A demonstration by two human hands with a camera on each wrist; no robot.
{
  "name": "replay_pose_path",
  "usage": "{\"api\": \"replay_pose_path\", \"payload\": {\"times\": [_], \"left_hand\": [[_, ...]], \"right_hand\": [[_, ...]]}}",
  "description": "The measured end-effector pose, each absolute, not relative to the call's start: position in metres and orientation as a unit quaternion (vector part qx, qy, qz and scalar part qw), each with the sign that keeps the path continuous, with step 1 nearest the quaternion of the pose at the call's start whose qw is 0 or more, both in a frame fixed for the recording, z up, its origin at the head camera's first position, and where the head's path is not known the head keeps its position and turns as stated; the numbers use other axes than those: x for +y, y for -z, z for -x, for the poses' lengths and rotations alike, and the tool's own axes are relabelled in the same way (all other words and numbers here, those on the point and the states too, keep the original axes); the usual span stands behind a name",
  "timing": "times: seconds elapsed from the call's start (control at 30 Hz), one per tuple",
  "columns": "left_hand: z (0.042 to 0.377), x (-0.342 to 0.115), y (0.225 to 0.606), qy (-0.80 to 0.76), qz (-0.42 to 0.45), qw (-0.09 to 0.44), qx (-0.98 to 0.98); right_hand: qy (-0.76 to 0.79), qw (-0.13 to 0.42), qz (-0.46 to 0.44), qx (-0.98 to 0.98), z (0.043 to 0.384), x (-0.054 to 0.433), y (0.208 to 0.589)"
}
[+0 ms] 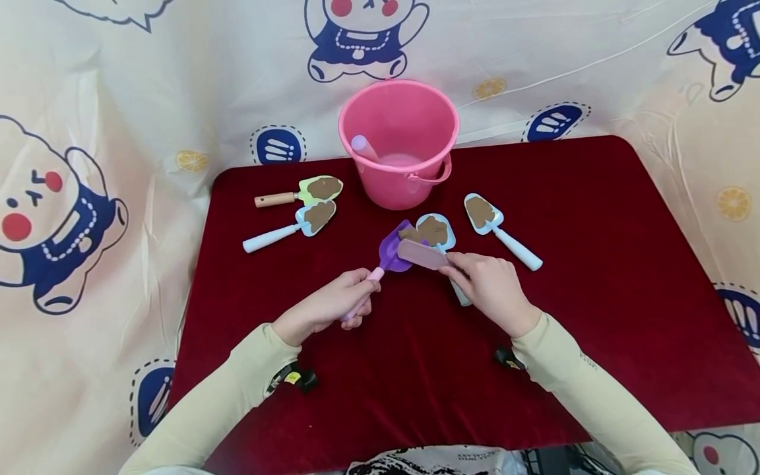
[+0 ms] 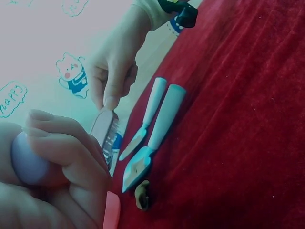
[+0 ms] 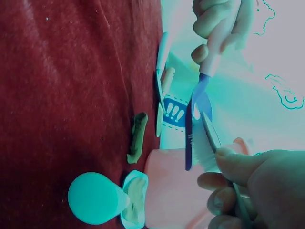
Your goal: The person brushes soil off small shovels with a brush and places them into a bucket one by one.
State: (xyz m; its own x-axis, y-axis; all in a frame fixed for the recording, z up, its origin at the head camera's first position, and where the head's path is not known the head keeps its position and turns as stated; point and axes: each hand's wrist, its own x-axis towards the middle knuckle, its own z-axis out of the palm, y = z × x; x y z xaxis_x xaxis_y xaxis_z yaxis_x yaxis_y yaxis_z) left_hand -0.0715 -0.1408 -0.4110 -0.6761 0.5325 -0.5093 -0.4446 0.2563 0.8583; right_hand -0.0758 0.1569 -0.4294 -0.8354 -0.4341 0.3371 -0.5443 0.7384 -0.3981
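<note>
My left hand (image 1: pixel 340 298) grips the pink handle of a purple toy shovel (image 1: pixel 389 248), its scoop raised over the table. In my right hand (image 1: pixel 491 290) is a brush (image 1: pixel 420 254) with a pale pink back, pinched between thumb and fingers. The right wrist view shows the brush's pale bristles (image 3: pixel 204 145) against or very close to the scoop; contact is hard to tell. Below them a loose strip of brown clay (image 3: pixel 138 138) lies on the cloth. Beside it rests a light-blue shovel (image 1: pixel 449 224) filled with brown clay, partly hidden by the brush and right hand.
A pink bucket (image 1: pixel 399 181) stands at the back with a lilac handle (image 1: pixel 364 148) inside. Left lie a green shovel (image 1: pixel 305 192) with a wooden handle and a blue one (image 1: pixel 273 238); another blue shovel (image 1: pixel 515 249) lies right. All three hold brown clay. Dark red cloth (image 1: pixel 605 277) covers the table.
</note>
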Motion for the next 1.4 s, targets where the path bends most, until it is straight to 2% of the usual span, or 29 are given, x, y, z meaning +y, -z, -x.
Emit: {"api": "replay_pose_path", "payload": {"times": [0.3, 0.5, 0.8, 0.97, 1.13, 1.4], "left_hand": [[0.074, -0.140, 0.407, -0.609, -0.032, 0.400, 0.684], [0.073, -0.139, 0.408, -0.606, -0.040, 0.403, 0.684], [0.070, -0.141, 0.407, -0.603, -0.028, 0.401, 0.689], [0.069, -0.141, 0.407, -0.606, -0.029, 0.402, 0.685], [0.068, -0.139, 0.409, -0.609, -0.029, 0.403, 0.683], [0.065, -0.141, 0.414, -0.603, -0.034, 0.407, 0.686]], "right_hand": [[-0.258, 0.117, -0.318, -0.905, 0.078, 0.154, 0.432], [-0.232, 0.105, -0.298, -0.920, 0.078, 0.160, 0.430], [-0.244, 0.116, -0.269, -0.925, 0.077, 0.161, 0.429], [-0.267, 0.123, -0.283, -0.913, 0.076, 0.157, 0.431], [-0.270, 0.106, -0.307, -0.906, 0.075, 0.155, 0.434], [-0.235, 0.107, -0.276, -0.926, 0.075, 0.162, 0.436]]}}
